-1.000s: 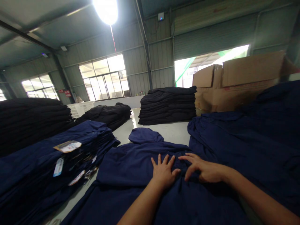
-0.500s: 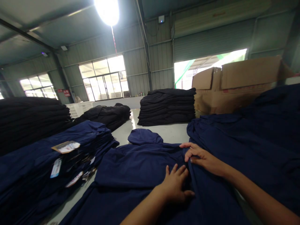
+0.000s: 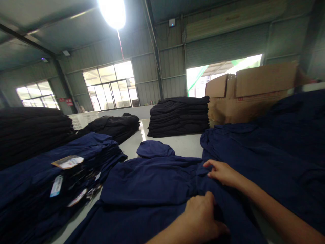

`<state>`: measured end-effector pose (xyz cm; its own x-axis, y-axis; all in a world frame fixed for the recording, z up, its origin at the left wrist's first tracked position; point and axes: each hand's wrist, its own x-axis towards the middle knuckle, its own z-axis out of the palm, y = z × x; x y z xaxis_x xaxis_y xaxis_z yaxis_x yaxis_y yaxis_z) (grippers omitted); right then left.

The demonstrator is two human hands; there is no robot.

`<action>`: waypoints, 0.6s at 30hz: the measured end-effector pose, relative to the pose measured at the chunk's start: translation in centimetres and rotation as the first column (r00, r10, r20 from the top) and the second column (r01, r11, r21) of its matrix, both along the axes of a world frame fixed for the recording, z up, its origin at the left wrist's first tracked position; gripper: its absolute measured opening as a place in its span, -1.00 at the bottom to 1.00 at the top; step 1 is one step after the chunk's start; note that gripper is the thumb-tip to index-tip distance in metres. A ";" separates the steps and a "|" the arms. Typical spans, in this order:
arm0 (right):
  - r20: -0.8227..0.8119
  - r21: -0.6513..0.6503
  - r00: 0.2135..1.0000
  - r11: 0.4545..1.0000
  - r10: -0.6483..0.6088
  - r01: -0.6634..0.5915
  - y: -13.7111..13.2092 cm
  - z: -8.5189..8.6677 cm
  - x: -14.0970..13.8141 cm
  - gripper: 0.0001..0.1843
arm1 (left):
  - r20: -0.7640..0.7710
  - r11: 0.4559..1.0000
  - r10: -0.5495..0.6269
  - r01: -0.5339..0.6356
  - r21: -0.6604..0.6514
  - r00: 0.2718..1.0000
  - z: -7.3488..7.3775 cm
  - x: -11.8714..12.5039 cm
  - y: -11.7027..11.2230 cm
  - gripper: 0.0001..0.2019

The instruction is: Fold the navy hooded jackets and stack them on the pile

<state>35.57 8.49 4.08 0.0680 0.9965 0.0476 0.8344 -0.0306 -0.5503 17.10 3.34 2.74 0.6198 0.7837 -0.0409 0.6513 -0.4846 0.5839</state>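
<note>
A navy blue garment [image 3: 147,184] lies spread in front of me, its cloth wrinkled at the right side. My left hand [image 3: 199,215] is closed on the cloth near the bottom, fingers curled under and mostly hidden. Farther up, at the garment's right edge, my right hand [image 3: 222,173] pinches a fold of the same cloth between bent fingers and thumb. A rounded navy piece of cloth [image 3: 155,149] sticks out beyond the garment's far edge.
Navy garments with paper tags [image 3: 68,162] are piled on the left. More navy clothing [image 3: 256,152] is heaped at right. Behind stand a folded black stack [image 3: 179,117], other black clothes [image 3: 114,126] and a cardboard box [image 3: 264,83] on the pale table [image 3: 129,147].
My left hand has gone from spread flat on the garment to curled, shifting right and toward me. My right hand has slid slightly right, and the cloth between the hands is now more bunched.
</note>
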 end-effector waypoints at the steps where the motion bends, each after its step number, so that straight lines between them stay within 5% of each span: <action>1: -0.108 0.040 0.994 0.999 -0.004 0.008 0.1 0.1 -0.1 -0.67 | 0.049 1.000 0.008 -0.007 -0.029 0.999 -0.1 0.2 0.1 -0.55; 5: -0.405 0.144 0.904 0.986 0.136 -0.084 0.3 0.4 -0.7 -0.61 | 0.340 0.965 0.126 -0.035 -0.261 0.932 0.3 -0.4 2.2 -0.59; 10: -0.355 0.235 0.860 0.926 0.366 -0.297 0.3 -0.2 -1.6 -0.47 | 0.344 0.876 0.182 0.007 -0.482 0.921 1.6 -3.4 5.3 -0.72; 15: -0.136 0.051 0.897 0.907 0.421 -0.418 0.1 -1.9 -2.1 -0.33 | 0.104 0.952 0.191 -0.158 -0.261 0.976 1.4 -5.1 6.5 -0.80; 18: 0.073 -0.188 0.937 0.927 0.342 -0.324 0.0 -2.7 -2.0 -0.17 | 0.185 1.000 0.003 -0.006 0.016 0.983 2.3 -4.6 5.3 -0.69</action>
